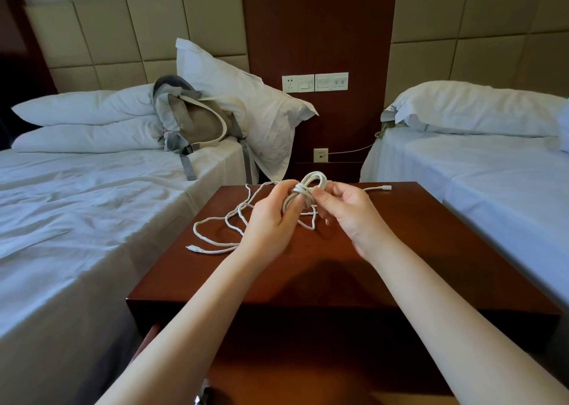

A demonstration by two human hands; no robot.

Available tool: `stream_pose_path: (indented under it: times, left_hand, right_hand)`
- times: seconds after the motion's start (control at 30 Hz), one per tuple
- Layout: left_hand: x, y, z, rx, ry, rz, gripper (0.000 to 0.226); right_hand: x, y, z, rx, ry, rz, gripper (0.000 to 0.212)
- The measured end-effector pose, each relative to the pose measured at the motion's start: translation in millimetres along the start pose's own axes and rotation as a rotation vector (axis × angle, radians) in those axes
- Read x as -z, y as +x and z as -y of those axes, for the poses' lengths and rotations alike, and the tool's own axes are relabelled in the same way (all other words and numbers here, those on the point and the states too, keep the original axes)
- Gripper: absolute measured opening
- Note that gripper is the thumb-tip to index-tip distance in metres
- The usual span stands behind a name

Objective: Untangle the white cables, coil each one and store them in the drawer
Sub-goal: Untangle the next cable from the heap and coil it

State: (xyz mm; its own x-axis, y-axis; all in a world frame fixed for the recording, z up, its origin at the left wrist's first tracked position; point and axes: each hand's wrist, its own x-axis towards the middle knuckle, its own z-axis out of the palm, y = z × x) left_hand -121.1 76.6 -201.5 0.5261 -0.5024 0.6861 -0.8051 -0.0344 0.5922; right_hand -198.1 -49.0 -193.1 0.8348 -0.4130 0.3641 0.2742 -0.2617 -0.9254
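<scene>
1. A person's two bare hands met over a dark wooden bedside table (400, 238), which stood between two beds (77, 220) made up in white sheets.
2. The left hand (274, 217) held a small bundle of white cable (303, 193) just above the far half of the table. Its fingers were curled round the bundle's wrapped middle.
3. The right hand (345, 210) gripped the same bundle from the right side, with bent fingers pinching against the wraps.
4. One loop of the bundle stood up above both hands.
5. A second white cable (215, 224) lay loose on the table in open curves to the left of the hands. One plug (194, 247) rested near the table's left edge.
6. Another plug end lay at the table's far right corner – which cable it belonged to could not be told.
7. Below the table's front edge, a drawer (151, 335) appeared to be pulled out toward the person.
8. A grey and beige backpack (194, 121) leaned against white pillows (246, 96) on the left bed.
</scene>
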Motion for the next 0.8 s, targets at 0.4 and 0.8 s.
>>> stream_pose_path:
  times: [0.4,0.8]
  left_hand:
    - [9,3,17,0.120,0.038,0.030,0.024]
    - [8,2,12,0.110,0.005,0.040,0.031]
  right_hand:
    - [9,4,7,0.280,-0.818,-0.048,0.007]
    - [16,1,13,0.187,-0.338,0.021,0.009]
